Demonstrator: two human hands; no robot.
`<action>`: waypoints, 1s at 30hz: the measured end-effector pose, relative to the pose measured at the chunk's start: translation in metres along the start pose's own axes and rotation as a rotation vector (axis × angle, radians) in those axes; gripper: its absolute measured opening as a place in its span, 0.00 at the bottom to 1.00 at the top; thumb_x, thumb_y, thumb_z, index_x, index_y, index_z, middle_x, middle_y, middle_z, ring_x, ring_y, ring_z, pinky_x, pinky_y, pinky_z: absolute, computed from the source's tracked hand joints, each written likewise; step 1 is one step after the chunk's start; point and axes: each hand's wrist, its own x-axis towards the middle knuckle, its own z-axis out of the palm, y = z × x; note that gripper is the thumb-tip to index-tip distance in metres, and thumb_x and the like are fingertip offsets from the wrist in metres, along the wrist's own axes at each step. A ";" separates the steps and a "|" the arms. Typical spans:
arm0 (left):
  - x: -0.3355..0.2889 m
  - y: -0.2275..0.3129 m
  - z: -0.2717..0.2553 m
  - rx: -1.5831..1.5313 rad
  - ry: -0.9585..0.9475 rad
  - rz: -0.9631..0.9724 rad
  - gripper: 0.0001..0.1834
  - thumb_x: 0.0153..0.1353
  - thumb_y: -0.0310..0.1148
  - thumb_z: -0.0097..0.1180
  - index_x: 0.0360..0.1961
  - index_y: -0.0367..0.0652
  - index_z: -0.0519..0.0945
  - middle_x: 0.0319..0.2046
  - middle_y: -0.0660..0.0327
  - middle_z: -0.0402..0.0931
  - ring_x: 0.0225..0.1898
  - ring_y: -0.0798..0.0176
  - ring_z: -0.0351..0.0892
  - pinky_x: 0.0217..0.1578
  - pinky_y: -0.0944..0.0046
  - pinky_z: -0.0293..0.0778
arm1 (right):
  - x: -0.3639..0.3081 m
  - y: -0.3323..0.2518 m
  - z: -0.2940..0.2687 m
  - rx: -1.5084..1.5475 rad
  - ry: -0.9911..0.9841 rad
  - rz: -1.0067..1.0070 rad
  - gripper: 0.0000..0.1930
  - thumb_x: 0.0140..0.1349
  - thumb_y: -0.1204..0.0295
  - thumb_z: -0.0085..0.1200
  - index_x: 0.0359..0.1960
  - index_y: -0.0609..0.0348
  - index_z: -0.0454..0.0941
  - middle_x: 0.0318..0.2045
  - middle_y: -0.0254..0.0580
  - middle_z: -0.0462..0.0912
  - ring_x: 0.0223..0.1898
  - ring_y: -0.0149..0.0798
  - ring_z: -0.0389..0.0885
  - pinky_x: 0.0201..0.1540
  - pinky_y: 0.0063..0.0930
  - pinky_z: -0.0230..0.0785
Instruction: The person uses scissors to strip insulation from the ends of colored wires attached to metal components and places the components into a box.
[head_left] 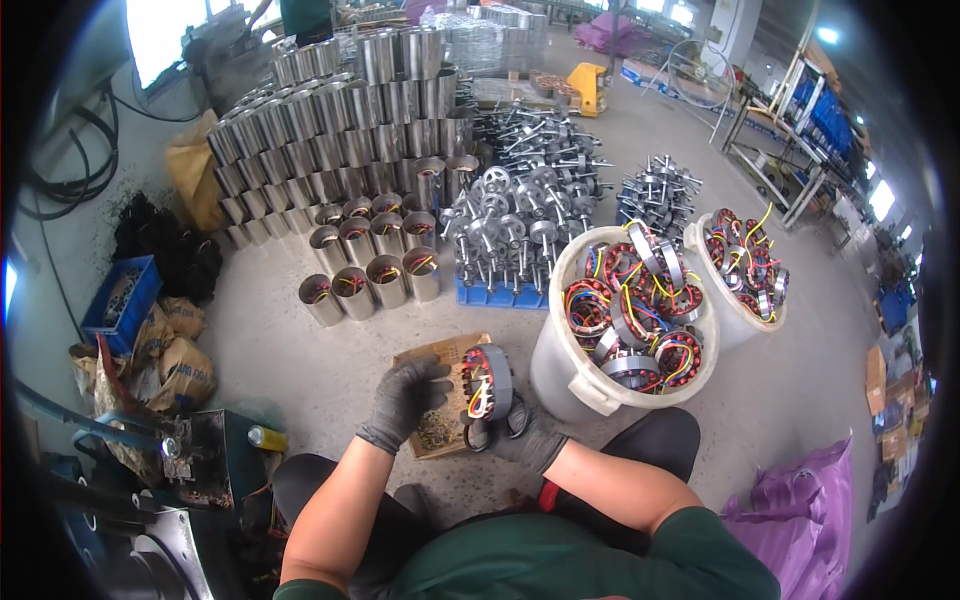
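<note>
My right hand [520, 438], in a dark grey glove, grips the lower edge of a motor stator [493, 382]. The stator is a grey metal ring with red and copper windings and pale wires along its left side. It is held on edge above a shallow brown box [425, 357] with small dark bits in the bottom. To the left of the stator is my left hand [408, 398], gloved the same way. Its fingers are stretched out over the box and hold nothing; a small space parts them from the windings.
At right stands a white bin [562, 378] full of wired stators, with a second white bin [765, 322] behind. Metal cylinders [385, 275] stand in rows and stacks ahead. Shafted metal parts [520, 215] pile on a blue pallet [500, 296]. A black machine [215, 455] is close on the left.
</note>
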 end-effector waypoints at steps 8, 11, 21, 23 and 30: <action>0.025 -0.043 -0.004 0.997 0.116 0.384 0.25 0.57 0.37 0.68 0.52 0.38 0.76 0.41 0.54 0.81 0.40 0.59 0.82 0.41 0.60 0.78 | 0.005 0.002 -0.001 -0.095 0.044 0.065 0.14 0.66 0.63 0.47 0.46 0.56 0.79 0.37 0.50 0.84 0.35 0.46 0.82 0.38 0.37 0.76; 0.039 -0.065 -0.013 1.179 0.218 0.606 0.22 0.53 0.36 0.67 0.46 0.37 0.77 0.36 0.49 0.82 0.38 0.51 0.84 0.43 0.56 0.78 | 0.007 0.018 -0.008 -0.191 0.105 0.083 0.13 0.69 0.64 0.44 0.45 0.56 0.78 0.35 0.44 0.81 0.34 0.44 0.81 0.33 0.38 0.75; 0.029 -0.064 -0.017 1.257 0.142 0.576 0.18 0.60 0.32 0.59 0.51 0.36 0.76 0.44 0.43 0.80 0.48 0.40 0.80 0.49 0.51 0.76 | 0.006 0.019 -0.011 -0.222 0.146 0.065 0.14 0.65 0.63 0.45 0.42 0.59 0.78 0.29 0.44 0.82 0.27 0.44 0.83 0.30 0.39 0.71; 0.023 -0.059 -0.009 1.186 0.140 0.548 0.16 0.62 0.30 0.56 0.51 0.36 0.76 0.44 0.42 0.80 0.48 0.39 0.79 0.49 0.50 0.75 | 0.008 0.021 -0.013 -0.252 0.122 0.012 0.13 0.65 0.64 0.46 0.41 0.59 0.77 0.30 0.44 0.81 0.26 0.42 0.81 0.29 0.38 0.73; 0.003 -0.034 0.015 1.606 0.306 0.692 0.14 0.63 0.39 0.56 0.44 0.43 0.79 0.35 0.49 0.81 0.39 0.45 0.81 0.40 0.47 0.76 | 0.015 0.017 -0.014 -0.275 0.033 -0.065 0.16 0.54 0.66 0.56 0.44 0.55 0.78 0.33 0.40 0.83 0.27 0.39 0.82 0.26 0.33 0.74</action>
